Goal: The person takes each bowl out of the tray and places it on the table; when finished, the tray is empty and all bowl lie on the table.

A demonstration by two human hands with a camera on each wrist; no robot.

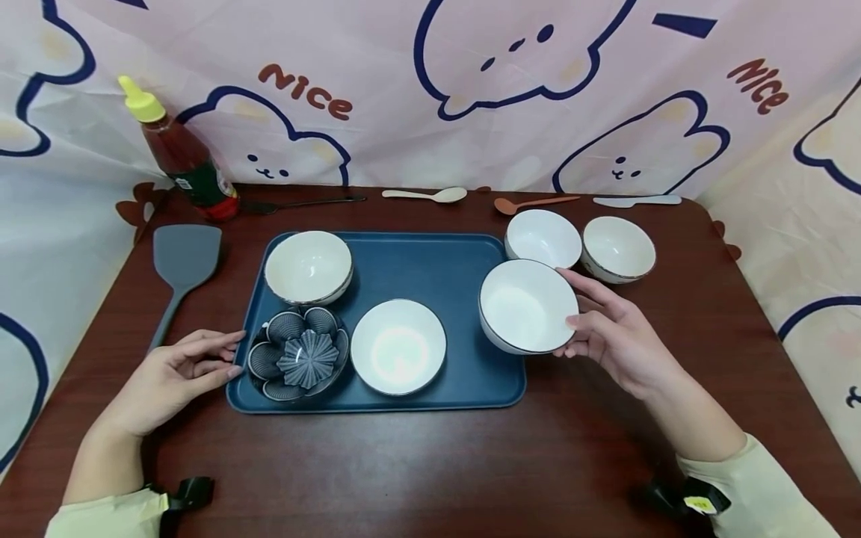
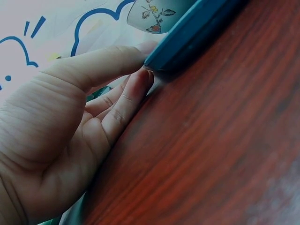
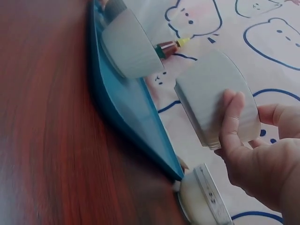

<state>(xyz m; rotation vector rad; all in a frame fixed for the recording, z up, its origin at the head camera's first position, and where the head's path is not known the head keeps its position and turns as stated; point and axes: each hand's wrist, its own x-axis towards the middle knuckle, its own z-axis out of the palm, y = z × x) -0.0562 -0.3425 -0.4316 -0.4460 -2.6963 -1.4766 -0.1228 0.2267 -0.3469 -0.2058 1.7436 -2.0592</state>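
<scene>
Two hands are engaged: the right hand (image 1: 605,325) grips a white bowl (image 1: 528,306) raised above the right edge of the blue tray (image 1: 430,269), and the left hand (image 1: 178,373) pinches the tray's left edge beside a dark petal-patterned bowl (image 1: 308,357), with two small bowls (image 1: 619,246) toward the back-right corner of the bench (image 1: 403,478).

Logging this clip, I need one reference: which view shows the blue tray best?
Head view: the blue tray shows nearly its whole outline there. Left wrist catches only an edge; right wrist, a slanting stretch.
</scene>
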